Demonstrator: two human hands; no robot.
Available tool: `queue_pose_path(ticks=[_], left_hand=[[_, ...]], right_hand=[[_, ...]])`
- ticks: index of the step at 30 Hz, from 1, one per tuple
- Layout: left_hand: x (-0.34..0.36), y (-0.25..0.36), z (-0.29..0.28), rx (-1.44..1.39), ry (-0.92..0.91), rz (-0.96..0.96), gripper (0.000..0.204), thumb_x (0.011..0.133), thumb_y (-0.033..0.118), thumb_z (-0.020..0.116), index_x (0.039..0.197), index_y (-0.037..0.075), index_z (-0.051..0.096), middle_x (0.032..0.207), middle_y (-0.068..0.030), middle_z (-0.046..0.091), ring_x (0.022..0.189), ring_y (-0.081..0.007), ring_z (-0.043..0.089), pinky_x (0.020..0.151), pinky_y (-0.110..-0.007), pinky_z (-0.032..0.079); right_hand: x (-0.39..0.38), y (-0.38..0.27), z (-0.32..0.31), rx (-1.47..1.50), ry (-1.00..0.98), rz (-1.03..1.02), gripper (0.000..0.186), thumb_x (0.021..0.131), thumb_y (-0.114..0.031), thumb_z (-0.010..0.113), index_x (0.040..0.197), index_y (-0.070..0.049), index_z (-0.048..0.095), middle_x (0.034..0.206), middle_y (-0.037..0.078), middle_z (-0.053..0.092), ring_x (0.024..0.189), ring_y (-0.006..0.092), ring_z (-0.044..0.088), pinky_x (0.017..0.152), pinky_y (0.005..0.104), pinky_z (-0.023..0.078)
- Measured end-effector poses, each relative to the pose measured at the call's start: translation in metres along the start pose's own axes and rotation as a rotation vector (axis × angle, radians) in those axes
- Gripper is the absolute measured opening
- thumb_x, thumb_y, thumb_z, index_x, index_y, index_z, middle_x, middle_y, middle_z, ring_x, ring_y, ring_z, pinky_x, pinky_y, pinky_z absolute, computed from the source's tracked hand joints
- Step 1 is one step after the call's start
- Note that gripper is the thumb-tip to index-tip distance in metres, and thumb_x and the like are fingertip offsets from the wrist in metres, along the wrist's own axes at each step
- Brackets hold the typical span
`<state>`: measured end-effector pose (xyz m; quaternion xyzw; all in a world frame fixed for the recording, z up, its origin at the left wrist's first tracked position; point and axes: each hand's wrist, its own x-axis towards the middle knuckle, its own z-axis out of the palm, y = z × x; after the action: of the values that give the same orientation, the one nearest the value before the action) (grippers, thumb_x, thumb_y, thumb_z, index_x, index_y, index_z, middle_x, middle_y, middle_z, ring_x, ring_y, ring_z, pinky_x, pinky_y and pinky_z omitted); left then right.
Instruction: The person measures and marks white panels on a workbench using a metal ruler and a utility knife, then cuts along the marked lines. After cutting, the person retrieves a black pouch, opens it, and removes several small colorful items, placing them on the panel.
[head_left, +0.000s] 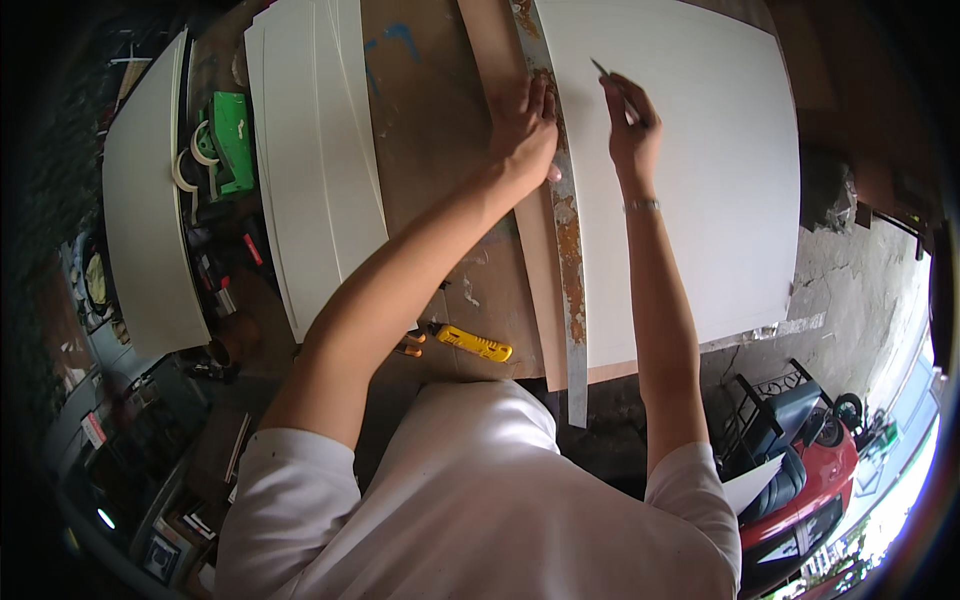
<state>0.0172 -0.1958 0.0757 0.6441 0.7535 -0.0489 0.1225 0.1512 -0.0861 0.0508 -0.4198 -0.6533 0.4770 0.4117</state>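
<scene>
A long metal straightedge (567,215), patched with rust-brown stains, lies along the left edge of a large white sheet (700,200). My left hand (525,130) presses down on the straightedge, its fingers stretched out along it. Over the white sheet, to the right of the straightedge, my right hand (632,125) grips a thin, pointed pencil-like tool (599,67). Its tip points up and to the left; whether it is a pencil or another tool cannot be made out. Brown board (540,290) shows beneath the straightedge. A yellow utility knife (474,343) rests on the table near my body.
Stacked white sheets (310,150) lie left of my left arm, and another white panel (145,210) stands farther left. Between them sit a green tape dispenser (231,143) and loose tools. Orange-handled pliers or scissors (410,348) lie by the knife. A red vehicle (825,480) stands at lower right.
</scene>
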Motion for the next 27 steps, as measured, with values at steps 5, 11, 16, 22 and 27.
queue_pose_path(ticks=[5, 11, 16, 22, 27], left_hand=[[0.005, 0.011, -0.012, 0.005, -0.099, -0.056, 0.126, 0.058, 0.048, 0.094, 0.154, -0.007, 0.033, 0.165, -0.0231, 0.026, 0.156, -0.0347, 0.02, 0.117, -0.071, 0.025], [0.004, 0.008, -0.011, 0.006, -0.13, -0.066, 0.128, 0.061, 0.052, 0.091, 0.156, -0.006, 0.029, 0.167, -0.0227, 0.021, 0.157, -0.0325, 0.018, 0.117, -0.07, 0.023], [0.008, 0.007, -0.005, -0.042, -0.114, -0.047, 0.129, 0.058, 0.05, 0.093, 0.155, -0.007, 0.03, 0.166, -0.024, 0.024, 0.156, -0.035, 0.019, 0.116, -0.072, 0.023], [0.008, 0.001, 0.001, -0.11, -0.041, -0.026, 0.128, 0.056, 0.052, 0.093, 0.154, -0.006, 0.035, 0.165, -0.0231, 0.027, 0.156, -0.0348, 0.019, 0.117, -0.076, 0.015], [0.011, 0.002, 0.005, -0.058, -0.077, -0.037, 0.132, 0.057, 0.051, 0.094, 0.156, -0.006, 0.028, 0.167, -0.0221, 0.021, 0.157, -0.0336, 0.015, 0.118, -0.075, 0.014]], right_hand=[[0.096, 0.015, 0.083, -0.121, 0.033, -0.148, 0.028, 0.097, -0.034, 0.069, 0.113, -0.012, 0.075, 0.106, 0.012, 0.077, 0.1, 0.0275, 0.072, 0.087, 0.0354, 0.054], [0.134, 0.019, 0.11, -0.095, -0.061, -0.162, 0.025, 0.093, -0.02, 0.069, 0.11, -0.003, 0.074, 0.097, 0.02, 0.076, 0.093, 0.0304, 0.075, 0.082, 0.0379, 0.057], [0.109, 0.011, 0.076, -0.414, -0.144, -0.202, 0.026, 0.098, -0.036, 0.066, 0.109, -0.015, 0.077, 0.108, 0.013, 0.075, 0.104, 0.0349, 0.069, 0.087, 0.0392, 0.055], [-0.085, -0.016, -0.049, -0.496, -0.322, -0.27, 0.018, 0.094, -0.012, 0.071, 0.111, -0.01, 0.077, 0.115, 0.011, 0.073, 0.107, 0.0289, 0.067, 0.09, 0.0389, 0.054], [-0.292, -0.084, -0.16, -0.567, -0.445, 0.105, 0.025, 0.088, -0.005, 0.071, 0.113, -0.01, 0.075, 0.089, 0.008, 0.075, 0.114, 0.0317, 0.066, 0.093, 0.0443, 0.053]])
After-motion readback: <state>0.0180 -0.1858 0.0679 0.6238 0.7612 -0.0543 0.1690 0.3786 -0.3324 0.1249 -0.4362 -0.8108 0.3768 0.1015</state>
